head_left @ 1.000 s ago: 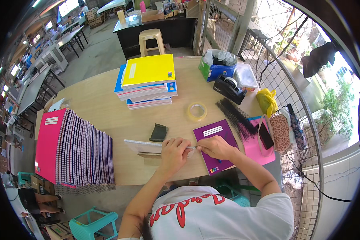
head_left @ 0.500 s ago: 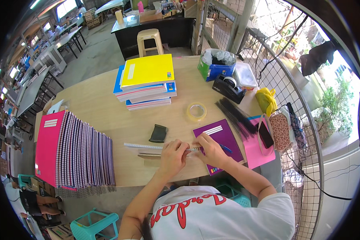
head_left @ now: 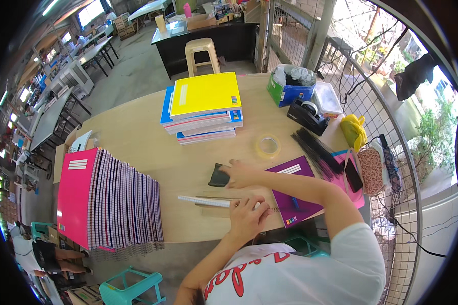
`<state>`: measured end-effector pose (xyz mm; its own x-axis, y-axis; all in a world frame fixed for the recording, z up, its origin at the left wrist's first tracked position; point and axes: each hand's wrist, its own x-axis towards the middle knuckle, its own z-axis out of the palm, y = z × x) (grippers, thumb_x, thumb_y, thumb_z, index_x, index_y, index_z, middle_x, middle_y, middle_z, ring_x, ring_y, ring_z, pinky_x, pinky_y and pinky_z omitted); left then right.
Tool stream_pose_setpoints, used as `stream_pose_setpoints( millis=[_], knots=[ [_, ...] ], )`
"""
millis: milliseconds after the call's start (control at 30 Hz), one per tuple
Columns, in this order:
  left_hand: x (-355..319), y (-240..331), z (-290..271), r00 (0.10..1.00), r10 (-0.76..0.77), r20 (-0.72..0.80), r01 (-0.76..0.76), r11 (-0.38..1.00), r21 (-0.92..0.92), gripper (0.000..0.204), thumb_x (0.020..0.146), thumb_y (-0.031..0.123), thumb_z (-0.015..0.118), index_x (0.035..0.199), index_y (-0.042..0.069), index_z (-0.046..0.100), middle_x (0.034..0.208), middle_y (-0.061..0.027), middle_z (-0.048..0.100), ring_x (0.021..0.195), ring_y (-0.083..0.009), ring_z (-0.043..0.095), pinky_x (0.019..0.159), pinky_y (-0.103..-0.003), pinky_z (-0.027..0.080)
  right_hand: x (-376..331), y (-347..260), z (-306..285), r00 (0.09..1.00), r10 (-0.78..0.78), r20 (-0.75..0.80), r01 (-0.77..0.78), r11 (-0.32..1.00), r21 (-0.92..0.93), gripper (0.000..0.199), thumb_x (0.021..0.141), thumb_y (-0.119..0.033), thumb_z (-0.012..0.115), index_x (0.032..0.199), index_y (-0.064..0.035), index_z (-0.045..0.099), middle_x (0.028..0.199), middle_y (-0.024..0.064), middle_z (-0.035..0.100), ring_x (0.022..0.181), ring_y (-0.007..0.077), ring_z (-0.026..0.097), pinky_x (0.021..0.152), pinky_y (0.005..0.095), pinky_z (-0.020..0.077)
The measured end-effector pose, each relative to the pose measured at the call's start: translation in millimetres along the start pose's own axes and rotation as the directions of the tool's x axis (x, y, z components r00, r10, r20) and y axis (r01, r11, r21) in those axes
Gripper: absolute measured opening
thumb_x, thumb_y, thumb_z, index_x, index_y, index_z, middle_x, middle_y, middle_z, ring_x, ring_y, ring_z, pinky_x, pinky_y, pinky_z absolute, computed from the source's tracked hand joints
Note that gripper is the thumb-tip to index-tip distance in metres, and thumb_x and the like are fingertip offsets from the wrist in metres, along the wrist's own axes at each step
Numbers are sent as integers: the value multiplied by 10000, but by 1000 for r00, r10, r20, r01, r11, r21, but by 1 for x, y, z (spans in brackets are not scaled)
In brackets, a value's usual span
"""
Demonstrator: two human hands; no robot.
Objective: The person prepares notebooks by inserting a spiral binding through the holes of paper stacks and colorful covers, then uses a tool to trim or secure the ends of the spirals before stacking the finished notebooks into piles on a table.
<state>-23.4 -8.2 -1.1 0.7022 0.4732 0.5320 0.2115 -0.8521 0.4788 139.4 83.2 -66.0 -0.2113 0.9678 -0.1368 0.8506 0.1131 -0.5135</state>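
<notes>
My left hand [head_left: 248, 217] is closed on a notebook [head_left: 204, 201] seen edge-on, its pale page edge sticking out to the left. A bit of wire coil [head_left: 274, 209] shows just right of that hand. Beyond it, my right hand [head_left: 243, 174] stretches leftward with fingers apart, its fingertips at the right edge of a dark, curved pad [head_left: 217, 175]. My right forearm passes over a purple notebook [head_left: 292, 175] with a blue pen [head_left: 295, 202] lying on it.
A tall stack of pink spiral notebooks [head_left: 76, 198] stands at left. Yellow and blue notebooks [head_left: 206, 96] are piled at the back. Clear tape [head_left: 267, 146], black coils [head_left: 315, 152], a tape dispenser [head_left: 308, 116], a box [head_left: 292, 84] and a phone [head_left: 353, 175] lie to the right.
My right hand has left the notebook's coil end and moved left and away from me to the dark pad. My left hand stays on the notebook. The whole view has shifted slightly.
</notes>
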Motion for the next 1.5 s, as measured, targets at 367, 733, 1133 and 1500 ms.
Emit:
stream_pose_setpoints(
  millis=[367,733,1133,1500],
  knots=[
    [0,-9,-4,994,-95,-56,103,979,178,174,811,265,729,955,192,663,1026,23,629,932,-197,590,848,-428,368,-92,32,-87,994,-99,34,95,990,107,471,941,-488,589,1347,-254,639,1204,221,647,1173,393,539,1012,440,441],
    [4,-20,-2,998,-57,28,53,988,142,232,753,195,788,916,138,634,893,-22,618,876,-262,589,812,-421,382,-149,25,-99,964,-181,196,71,882,466,503,839,-372,692,1203,-25,716,1311,184,590,1222,311,531,1041,372,398],
    [8,-25,-2,997,-35,-67,37,999,18,800,711,250,889,1328,54,419,1330,-234,460,1201,-420,487,994,-507,428,-138,26,-90,970,-177,169,72,868,491,549,820,-442,709,1236,-84,710,1317,199,591,1172,329,548,1022,414,414],
    [2,-31,-3,991,-18,-135,14,999,-29,777,766,309,841,1381,96,416,1426,-196,437,1234,-375,471,962,-489,410,-130,12,-82,965,-241,103,67,606,792,472,866,-536,654,1132,-163,769,1223,188,651,1103,328,605,994,381,446]
  ],
)
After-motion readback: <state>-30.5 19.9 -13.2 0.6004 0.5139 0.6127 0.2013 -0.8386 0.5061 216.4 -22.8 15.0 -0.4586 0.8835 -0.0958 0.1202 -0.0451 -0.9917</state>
